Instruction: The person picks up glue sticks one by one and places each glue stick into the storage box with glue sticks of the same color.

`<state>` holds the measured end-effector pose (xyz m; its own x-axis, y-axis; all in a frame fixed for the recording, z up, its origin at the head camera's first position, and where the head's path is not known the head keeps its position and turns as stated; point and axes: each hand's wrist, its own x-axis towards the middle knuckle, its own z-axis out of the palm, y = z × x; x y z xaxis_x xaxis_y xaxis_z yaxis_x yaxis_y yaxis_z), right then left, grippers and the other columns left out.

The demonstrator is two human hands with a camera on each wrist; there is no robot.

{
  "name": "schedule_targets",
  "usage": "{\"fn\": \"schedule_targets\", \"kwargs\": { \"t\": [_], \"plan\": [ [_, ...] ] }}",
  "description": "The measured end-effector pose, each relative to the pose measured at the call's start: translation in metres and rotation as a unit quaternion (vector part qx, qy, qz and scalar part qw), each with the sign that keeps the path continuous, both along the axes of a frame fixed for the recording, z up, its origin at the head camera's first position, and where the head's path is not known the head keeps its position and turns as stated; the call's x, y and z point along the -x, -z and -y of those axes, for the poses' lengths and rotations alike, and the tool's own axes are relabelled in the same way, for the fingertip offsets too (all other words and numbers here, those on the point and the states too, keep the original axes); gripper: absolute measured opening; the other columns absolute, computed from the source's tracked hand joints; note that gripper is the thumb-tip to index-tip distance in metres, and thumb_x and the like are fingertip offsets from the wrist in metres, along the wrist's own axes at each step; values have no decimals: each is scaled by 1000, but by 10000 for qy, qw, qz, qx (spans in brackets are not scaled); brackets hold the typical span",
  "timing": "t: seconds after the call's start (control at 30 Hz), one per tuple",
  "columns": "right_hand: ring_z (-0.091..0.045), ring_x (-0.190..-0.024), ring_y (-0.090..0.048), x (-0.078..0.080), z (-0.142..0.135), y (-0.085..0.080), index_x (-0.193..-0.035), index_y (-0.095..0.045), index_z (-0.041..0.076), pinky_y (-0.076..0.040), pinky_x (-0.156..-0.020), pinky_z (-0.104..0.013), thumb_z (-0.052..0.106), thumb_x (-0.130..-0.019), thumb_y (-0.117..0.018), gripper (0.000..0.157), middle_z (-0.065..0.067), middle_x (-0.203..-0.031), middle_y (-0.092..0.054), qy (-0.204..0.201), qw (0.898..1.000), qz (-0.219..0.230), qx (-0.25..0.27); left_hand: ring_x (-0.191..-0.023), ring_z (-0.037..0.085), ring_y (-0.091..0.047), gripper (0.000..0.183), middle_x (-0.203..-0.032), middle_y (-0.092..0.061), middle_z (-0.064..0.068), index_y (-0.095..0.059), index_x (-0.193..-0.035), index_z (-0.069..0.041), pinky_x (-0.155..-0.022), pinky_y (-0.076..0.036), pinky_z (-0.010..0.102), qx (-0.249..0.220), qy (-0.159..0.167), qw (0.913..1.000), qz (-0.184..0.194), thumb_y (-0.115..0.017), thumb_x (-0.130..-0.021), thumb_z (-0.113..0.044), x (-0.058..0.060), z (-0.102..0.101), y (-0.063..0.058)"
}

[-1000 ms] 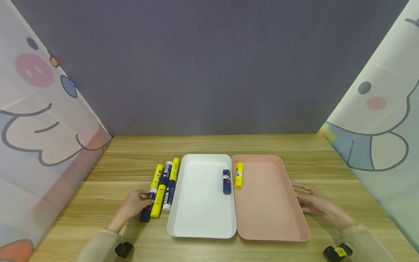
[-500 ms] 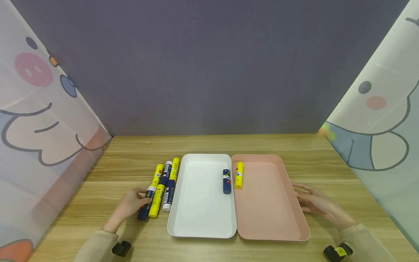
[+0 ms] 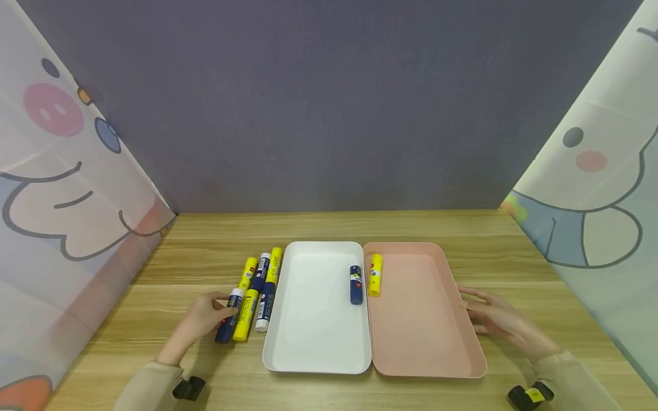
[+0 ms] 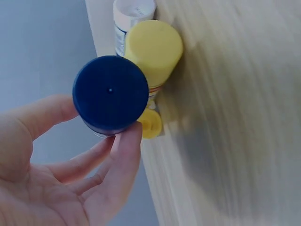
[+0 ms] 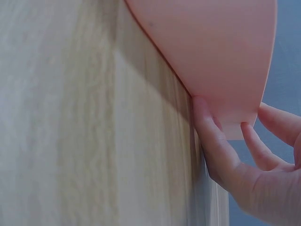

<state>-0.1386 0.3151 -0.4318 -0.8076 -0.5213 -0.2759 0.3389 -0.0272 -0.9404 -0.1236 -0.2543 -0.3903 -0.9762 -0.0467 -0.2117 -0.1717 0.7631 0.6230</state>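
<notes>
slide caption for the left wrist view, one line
Left hand grips a dark blue tube, its end facing the camera, near a yellow tube.

No word, brand or number can be read; the print is too small or blurred. Seen by the head camera, from the white tray's (image 3: 317, 342) centre, a navy glue stick (image 3: 356, 295) at 2 o'clock bears a pale band and a red patch; a white-ended glue stick (image 3: 265, 305) at 9 o'clock carries a barcode-like block. Toward 10 o'clock inside the pink tray (image 3: 426, 331), a yellow glue stick (image 3: 376, 275) has a white label patch. At 4 o'clock in that view, a yellow sticker (image 3: 535, 394) marks a black wrist device (image 3: 521, 399).
</notes>
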Motion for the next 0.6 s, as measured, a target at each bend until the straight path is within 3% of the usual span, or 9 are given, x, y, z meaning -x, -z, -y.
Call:
{"fn": "schedule_targets", "kwargs": {
  "t": [0.27, 0.6],
  "plan": [
    [-12, -99, -61, 0, 1, -1, -109, -51, 39, -51, -83, -34, 15, -97, -41, 29, 6, -107, -63, 48, 10000, 32, -67, -63, 15, -54, 49, -88, -60, 20, -47, -121, 14, -56, -53, 33, -388, -108, 9991, 165, -62, -84, -15, 1, -4, -10],
    [-12, -98, -61, -1, 1, 0, -108, -51, 39, -51, -83, -35, 15, -97, -43, 28, 6, -107, -63, 108, 9999, -5, -81, -67, 16, -55, 52, -93, -60, 20, -47, -124, 11, -59, -54, 33, -655, -50, 9977, 183, -63, -84, -18, 10, -8, -14]
  ]
}}
